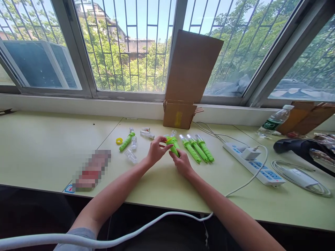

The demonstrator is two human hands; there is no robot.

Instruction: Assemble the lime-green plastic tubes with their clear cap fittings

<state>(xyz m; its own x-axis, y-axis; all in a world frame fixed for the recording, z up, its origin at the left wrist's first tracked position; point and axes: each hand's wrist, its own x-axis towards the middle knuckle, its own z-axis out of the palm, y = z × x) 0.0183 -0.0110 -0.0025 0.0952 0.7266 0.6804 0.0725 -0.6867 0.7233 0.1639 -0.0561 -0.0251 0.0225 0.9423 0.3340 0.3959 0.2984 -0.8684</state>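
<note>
My right hand (pixel 182 163) wraps round the lower grip of a green plastic flashlight-like handle (pixel 173 147), tilted over the table. At the handle's wide upper collar, my left hand (pixel 157 150) pinches a yellow ring (pixel 169 139) between thumb and fingers. Whether the ring is fully seated cannot be seen. A clear cap (pixel 173 133) shows just behind the collar. Three similar green handles with clear tips (pixel 198 148) lie side by side to the right. Left of my hands lie another green handle (pixel 127 141), a loose yellow ring (pixel 119 141) and clear plastic tubes (pixel 131 156).
A cardboard box (pixel 178 115) stands by the window. To the right are a white power strip (pixel 253 164) with cables, a coiled adapter cable (pixel 300 177), a water bottle (pixel 274 122) and a black strap-like object (pixel 295 148). A white cable (pixel 141 228) crosses in front.
</note>
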